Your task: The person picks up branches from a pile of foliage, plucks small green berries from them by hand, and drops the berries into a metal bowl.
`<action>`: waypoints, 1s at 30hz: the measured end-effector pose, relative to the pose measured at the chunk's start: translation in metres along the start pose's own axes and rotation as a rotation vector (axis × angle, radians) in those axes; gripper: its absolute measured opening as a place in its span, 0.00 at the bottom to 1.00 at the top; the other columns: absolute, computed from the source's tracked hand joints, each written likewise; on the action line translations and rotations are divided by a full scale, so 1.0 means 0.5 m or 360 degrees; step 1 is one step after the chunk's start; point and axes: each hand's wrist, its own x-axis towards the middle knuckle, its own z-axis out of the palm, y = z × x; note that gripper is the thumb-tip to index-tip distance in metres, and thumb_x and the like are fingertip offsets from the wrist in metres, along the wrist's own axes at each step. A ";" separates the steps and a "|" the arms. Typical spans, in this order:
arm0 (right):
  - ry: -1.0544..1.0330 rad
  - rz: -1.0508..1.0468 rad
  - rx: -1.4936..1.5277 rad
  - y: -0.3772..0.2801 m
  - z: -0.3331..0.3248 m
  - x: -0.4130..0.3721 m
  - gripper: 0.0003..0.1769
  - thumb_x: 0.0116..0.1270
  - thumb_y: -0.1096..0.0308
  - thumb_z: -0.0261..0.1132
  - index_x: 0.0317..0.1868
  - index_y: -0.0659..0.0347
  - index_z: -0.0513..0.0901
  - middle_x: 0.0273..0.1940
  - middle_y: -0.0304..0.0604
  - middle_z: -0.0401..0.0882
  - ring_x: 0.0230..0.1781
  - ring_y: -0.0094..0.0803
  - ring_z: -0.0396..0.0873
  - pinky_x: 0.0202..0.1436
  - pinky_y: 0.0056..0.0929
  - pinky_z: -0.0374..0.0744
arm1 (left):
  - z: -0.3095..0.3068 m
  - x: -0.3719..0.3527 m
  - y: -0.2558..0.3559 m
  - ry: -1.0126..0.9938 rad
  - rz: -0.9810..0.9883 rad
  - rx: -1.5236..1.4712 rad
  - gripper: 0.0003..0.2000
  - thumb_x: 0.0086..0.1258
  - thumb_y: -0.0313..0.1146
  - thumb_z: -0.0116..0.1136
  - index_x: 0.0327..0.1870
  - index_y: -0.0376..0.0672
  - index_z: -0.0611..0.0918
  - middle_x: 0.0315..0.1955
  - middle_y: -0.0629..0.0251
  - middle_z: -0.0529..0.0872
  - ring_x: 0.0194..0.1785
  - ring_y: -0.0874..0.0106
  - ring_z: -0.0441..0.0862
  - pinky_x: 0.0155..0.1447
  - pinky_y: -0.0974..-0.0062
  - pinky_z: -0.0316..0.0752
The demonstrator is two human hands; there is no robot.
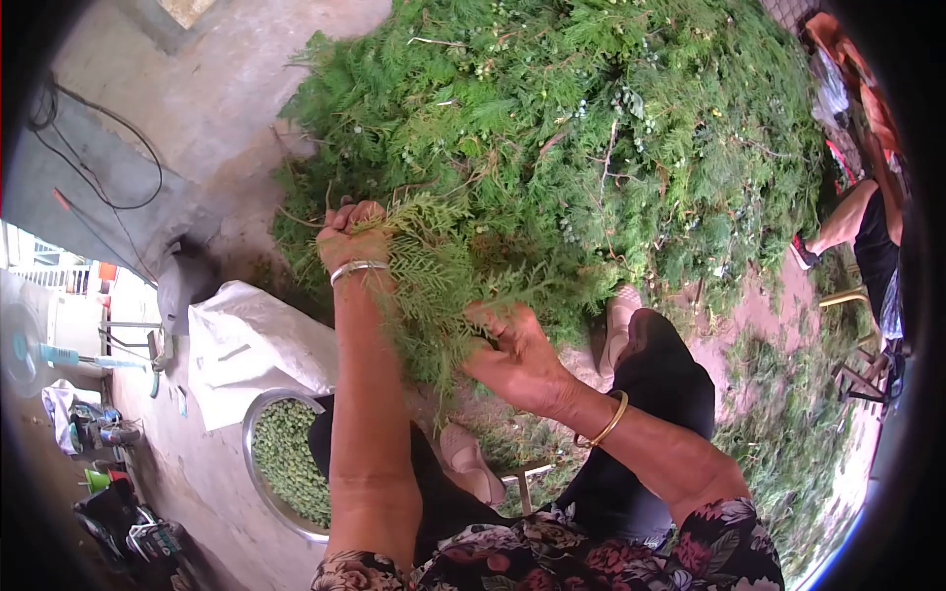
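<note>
A leafy green branch (pixel 434 286) hangs in front of me, held out from a big heap of cut green foliage (pixel 591 128) with small berries. My left hand (pixel 352 236), with a silver bangle on the wrist, is closed around the top of the branch. Lower down, my right hand (pixel 514 353), wearing a gold bangle, pinches the foliage of the same branch with its fingers. A metal bowl (pixel 258 471) filled with small green seeds sits on the ground under my left arm.
A white sack (pixel 246 345) lies beside the bowl on the concrete floor. Cables (pixel 99 148) run along the wall at left, with a fan (pixel 30 350) and clutter below. Another person (pixel 862 212) sits at the right edge by the heap.
</note>
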 end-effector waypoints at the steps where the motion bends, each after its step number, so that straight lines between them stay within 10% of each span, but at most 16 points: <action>1: 0.0153 -0.0167 0.0214 0.009 0.005 0.003 0.03 0.56 0.80 0.59 0.31 0.67 0.73 0.22 0.33 0.67 0.24 0.15 0.64 0.24 0.22 0.69 | 0.002 -0.001 -0.001 0.0051 0.0116 0.0052 0.13 0.75 0.35 0.38 0.27 0.43 0.67 0.14 0.74 0.64 0.17 0.76 0.55 0.24 0.75 0.55; 8: -0.0245 -0.0496 -0.0023 -0.029 -0.036 -0.010 0.03 0.58 0.79 0.56 0.27 0.68 0.74 0.21 0.32 0.71 0.23 0.13 0.66 0.25 0.15 0.67 | -0.007 0.016 0.074 0.0410 0.0522 0.0599 0.10 0.73 0.35 0.39 0.30 0.49 0.71 0.18 0.74 0.68 0.19 0.75 0.60 0.25 0.75 0.60; 10: -0.0107 0.0113 0.0636 -0.021 -0.046 0.003 0.06 0.64 0.75 0.55 0.39 0.66 0.77 0.24 0.34 0.76 0.21 0.16 0.70 0.25 0.16 0.69 | -0.014 0.042 0.141 0.0573 0.0602 0.0837 0.11 0.74 0.38 0.40 0.30 0.49 0.71 0.20 0.72 0.69 0.20 0.74 0.62 0.25 0.72 0.63; 15: -0.0083 0.0283 0.0999 -0.023 -0.065 0.014 0.09 0.62 0.75 0.56 0.42 0.69 0.77 0.29 0.41 0.80 0.25 0.22 0.77 0.26 0.18 0.73 | -0.056 0.061 0.272 0.0854 0.0884 0.0847 0.17 0.75 0.47 0.40 0.31 0.46 0.75 0.26 0.69 0.73 0.23 0.74 0.67 0.25 0.73 0.64; 24: 0.0064 0.0023 0.0693 -0.032 -0.080 0.036 0.08 0.62 0.76 0.60 0.41 0.70 0.79 0.31 0.41 0.82 0.27 0.17 0.74 0.30 0.17 0.73 | 0.062 -0.248 -0.008 -0.0723 0.0032 0.2480 0.24 0.74 0.51 0.49 0.39 0.35 0.82 0.15 0.73 0.70 0.16 0.82 0.61 0.21 0.83 0.55; 30: 0.0072 -0.0007 0.0328 -0.033 -0.079 0.045 0.05 0.60 0.76 0.60 0.34 0.70 0.80 0.28 0.39 0.81 0.27 0.17 0.76 0.29 0.18 0.74 | 0.040 -0.285 -0.076 -0.0821 -0.0292 0.2806 0.07 0.68 0.30 0.56 0.34 0.35 0.81 0.18 0.72 0.74 0.18 0.83 0.66 0.22 0.84 0.59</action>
